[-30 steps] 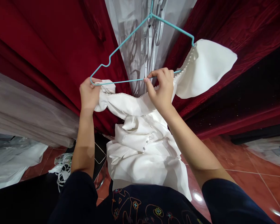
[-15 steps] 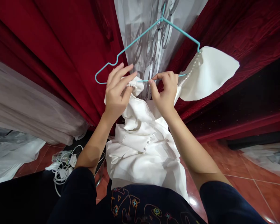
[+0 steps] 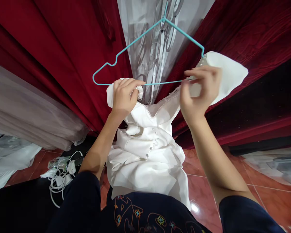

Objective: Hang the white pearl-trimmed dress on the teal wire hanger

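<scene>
A white dress (image 3: 157, 158) with pearl trim at its neckline hangs down in front of me, its fabric bunched below. Its right sleeve (image 3: 230, 74) sits over one end of a light blue hanger (image 3: 140, 37). My left hand (image 3: 126, 97) is closed around the dress's gathered left sleeve, against the hanger's bottom bar. The hanger's left end is bare. At the bar's right part is my right hand (image 3: 201, 90), thumb and forefinger curved toward each other beside the right sleeve. Motion blurs its fingertips, so whether they grip anything is unclear.
Dark red curtains (image 3: 82, 48) hang on both sides, with pale grey cloth (image 3: 145, 19) behind the hanger. White cables (image 3: 60, 178) lie on a black surface at lower left. Sheer fabric (image 3: 269, 165) spreads over the red tiled floor (image 3: 199, 187) at right.
My right hand has moved right along the bar to the right sleeve. My left hand has curled more closely around the left sleeve. The hanger has shifted slightly left.
</scene>
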Action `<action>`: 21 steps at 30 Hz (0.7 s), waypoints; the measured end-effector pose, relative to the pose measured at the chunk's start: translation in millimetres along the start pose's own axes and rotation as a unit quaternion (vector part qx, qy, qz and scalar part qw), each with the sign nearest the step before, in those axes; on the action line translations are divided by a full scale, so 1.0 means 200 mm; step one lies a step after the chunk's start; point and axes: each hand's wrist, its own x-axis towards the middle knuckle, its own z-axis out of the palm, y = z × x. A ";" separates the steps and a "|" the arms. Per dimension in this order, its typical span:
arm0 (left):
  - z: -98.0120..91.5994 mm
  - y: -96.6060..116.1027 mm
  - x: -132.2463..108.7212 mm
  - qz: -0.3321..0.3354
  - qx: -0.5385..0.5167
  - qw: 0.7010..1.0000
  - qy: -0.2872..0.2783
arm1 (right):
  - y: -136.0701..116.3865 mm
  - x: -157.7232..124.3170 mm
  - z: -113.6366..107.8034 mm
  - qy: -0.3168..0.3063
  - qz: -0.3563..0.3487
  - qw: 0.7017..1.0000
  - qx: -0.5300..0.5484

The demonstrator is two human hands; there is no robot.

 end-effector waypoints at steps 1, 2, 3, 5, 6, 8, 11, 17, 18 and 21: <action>0.00 0.00 0.00 0.000 0.000 1.000 0.000 | 0.04 0.02 -0.01 0.041 -0.004 0.999 -0.025; 0.01 -0.01 0.00 0.002 0.001 1.000 0.000 | 0.09 0.03 -0.02 0.067 -0.009 0.997 -0.049; 0.01 -0.01 0.00 0.003 0.003 1.000 0.001 | 0.14 0.04 -0.02 0.076 -0.012 0.995 -0.066; 0.02 -0.02 0.00 0.003 0.011 1.000 0.007 | 0.21 0.05 -0.01 0.062 0.000 0.996 -0.064; 0.02 -0.03 0.00 0.004 0.016 1.000 0.010 | 0.24 0.06 0.00 0.051 0.016 0.997 -0.052; 0.01 -0.04 0.00 0.007 0.021 1.000 0.016 | 0.26 0.07 0.02 0.037 0.050 0.997 -0.036; 0.01 -0.04 0.01 0.012 0.020 1.000 0.011 | 0.27 0.09 0.03 0.040 0.051 0.996 -0.063; 0.00 0.00 0.00 -0.005 0.019 1.000 -0.005 | 0.33 0.21 -0.06 0.030 0.034 0.988 -0.149; 0.00 0.00 -0.01 -0.005 0.015 1.000 -0.006 | 0.35 0.24 -0.07 0.039 0.050 0.987 -0.146; -0.02 0.01 -0.01 -0.001 0.003 1.000 -0.001 | 0.47 0.33 -0.11 0.086 0.105 0.988 -0.080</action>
